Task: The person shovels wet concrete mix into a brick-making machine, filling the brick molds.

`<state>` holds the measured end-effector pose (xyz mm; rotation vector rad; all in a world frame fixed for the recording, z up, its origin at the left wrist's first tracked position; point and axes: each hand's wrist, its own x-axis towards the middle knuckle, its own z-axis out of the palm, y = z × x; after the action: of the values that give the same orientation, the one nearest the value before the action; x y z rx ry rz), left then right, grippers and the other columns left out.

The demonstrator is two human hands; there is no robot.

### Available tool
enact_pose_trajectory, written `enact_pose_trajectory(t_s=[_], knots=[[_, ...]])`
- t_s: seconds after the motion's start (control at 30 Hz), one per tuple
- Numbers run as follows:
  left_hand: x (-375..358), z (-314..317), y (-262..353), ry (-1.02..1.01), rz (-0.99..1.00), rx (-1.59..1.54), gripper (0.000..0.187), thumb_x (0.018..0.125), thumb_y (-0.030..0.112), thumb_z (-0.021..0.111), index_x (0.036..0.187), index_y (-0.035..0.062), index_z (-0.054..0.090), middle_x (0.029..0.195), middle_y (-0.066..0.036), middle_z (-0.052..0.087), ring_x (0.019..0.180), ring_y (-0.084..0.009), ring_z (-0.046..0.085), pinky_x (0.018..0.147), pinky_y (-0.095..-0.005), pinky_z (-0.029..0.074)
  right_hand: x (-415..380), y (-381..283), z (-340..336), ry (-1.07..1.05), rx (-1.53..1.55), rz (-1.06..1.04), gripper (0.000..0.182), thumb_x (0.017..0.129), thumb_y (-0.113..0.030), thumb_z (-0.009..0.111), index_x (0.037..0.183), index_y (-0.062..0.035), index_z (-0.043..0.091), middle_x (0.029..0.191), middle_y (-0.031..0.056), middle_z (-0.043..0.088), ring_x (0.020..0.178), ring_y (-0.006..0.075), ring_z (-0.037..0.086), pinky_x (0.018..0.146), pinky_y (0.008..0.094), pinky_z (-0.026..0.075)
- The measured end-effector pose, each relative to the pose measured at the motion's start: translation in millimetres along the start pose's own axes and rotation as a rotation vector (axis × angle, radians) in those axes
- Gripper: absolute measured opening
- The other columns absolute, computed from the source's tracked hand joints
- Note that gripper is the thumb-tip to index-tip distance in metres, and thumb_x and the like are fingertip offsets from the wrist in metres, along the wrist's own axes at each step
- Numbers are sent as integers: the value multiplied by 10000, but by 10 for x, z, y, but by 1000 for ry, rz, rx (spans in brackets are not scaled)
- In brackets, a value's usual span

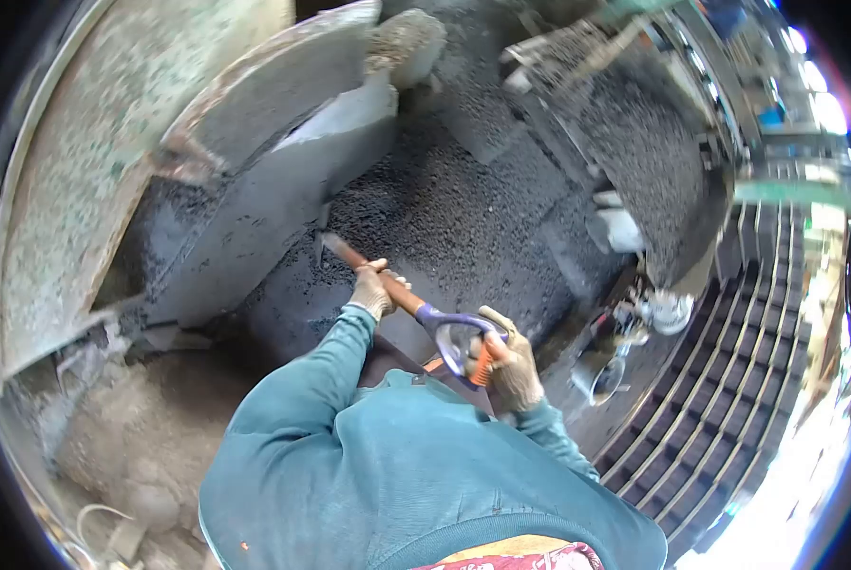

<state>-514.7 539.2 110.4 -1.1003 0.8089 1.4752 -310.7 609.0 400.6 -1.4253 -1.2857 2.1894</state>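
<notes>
My left hand (372, 289), in a pale work glove, is closed around the wooden shaft of a shovel (405, 297). The shaft slants from upper left to lower right across my front. At its near end sits a purple D-shaped handle with an orange part. My right hand (515, 373), also gloved, is closed at this handle. The shovel's far end reaches down to dark, loose gravelly material (416, 199) beside a grey metal sheet. I cannot make out the blade clearly.
Large curved metal panels (283, 180) stand on the left. A trough of grey granular material (644, 142) is at upper right. Along the right runs a barred metal grating (720, 370), near a dusty machine part (668, 312). A mound of brownish material (150, 427) lies lower left.
</notes>
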Motion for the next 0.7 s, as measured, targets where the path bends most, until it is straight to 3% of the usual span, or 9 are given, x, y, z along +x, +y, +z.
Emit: enact_pose_trajectory(t_s=[0.07, 0.13, 0.23, 0.3, 0.4, 0.47, 0.53, 0.6, 0.7], knots=[[-124, -77, -93, 101, -32, -7, 298, 882, 351, 609, 902, 68, 516, 681, -123, 545, 586, -321, 562, 632, -512, 523, -411, -56, -533, -177, -313, -81, 533, 1036, -403, 514, 1370, 12, 539, 750, 78, 644, 654, 177, 617, 616, 328, 492], [-117, -148, -267, 234, 56, 45, 352, 883, 410, 621, 853, 71, 530, 649, -107, 533, 569, -307, 555, 645, -494, 528, -535, 138, -1081, -298, -658, -545, 654, 987, -498, 564, 1388, 18, 536, 814, 87, 692, 697, 168, 632, 643, 326, 492], [145, -393, -739, 136, 110, 41, 351, 913, 417, 608, 786, 100, 530, 618, -60, 504, 541, -260, 529, 644, -446, 520, -799, 683, -1774, 25, -842, -643, 683, 930, -367, 644, 1450, 32, 452, 1057, 130, 729, 778, 178, 661, 722, 329, 514], [373, -633, -1171, 32, 152, 33, 366, 930, 431, 595, 761, 115, 525, 604, -32, 482, 520, -231, 501, 613, -412, 499, -1198, 1090, -1912, 566, -476, -196, 652, 921, -204, 634, 1476, 42, 398, 1109, 145, 704, 792, 195, 667, 758, 339, 531], [378, -704, -2115, -32, 209, 45, 440, 953, 510, 564, 745, 125, 516, 583, -1, 442, 478, -196, 435, 499, -380, 421, -1538, 2168, -2891, 470, 447, 107, 501, 815, 15, 592, 1307, 17, 499, 935, 116, 613, 709, 206, 624, 665, 336, 557], [343, -794, -2782, 94, -52, -16, 418, 962, 513, 542, 759, 149, 510, 601, 16, 453, 505, -196, 477, 538, -372, 449, -1870, 2751, -3144, 746, 428, 222, 186, 912, -79, 534, 1093, -34, 546, 797, 52, 566, 596, 161, 562, 516, 329, 525], [577, -1046, -3513, 127, -99, 254, 398, 964, 502, 562, 766, 160, 508, 612, 14, 466, 515, -211, 489, 561, -448, 465, -2203, 3303, -3408, 936, 461, 313, 229, 855, -13, 484, 1071, -21, 561, 776, 76, 575, 651, 183, 609, 524, 309, 508], [999, -1319, -4078, 149, -341, 260, 308, 968, 431, 596, 803, 179, 531, 628, -4, 484, 529, -232, 504, 570, -505, 465, -2483, 3638, -3503, 1234, 499, 222, 211, 845, -19, 489, 1024, -17, 602, 752, 58, 587, 596, 167, 584, 481, 287, 467], [1301, -1420, -4846, 239, -546, 367, 277, 972, 329, 617, 778, 178, 489, 613, -22, 470, 524, -262, 510, 575, -514, 475, -2645, 3620, -3700, 1464, 236, 316, 105, 790, -10, 569, 871, -38, 631, 722, 37, 590, 487, 147, 514, 400, 279, 354]])
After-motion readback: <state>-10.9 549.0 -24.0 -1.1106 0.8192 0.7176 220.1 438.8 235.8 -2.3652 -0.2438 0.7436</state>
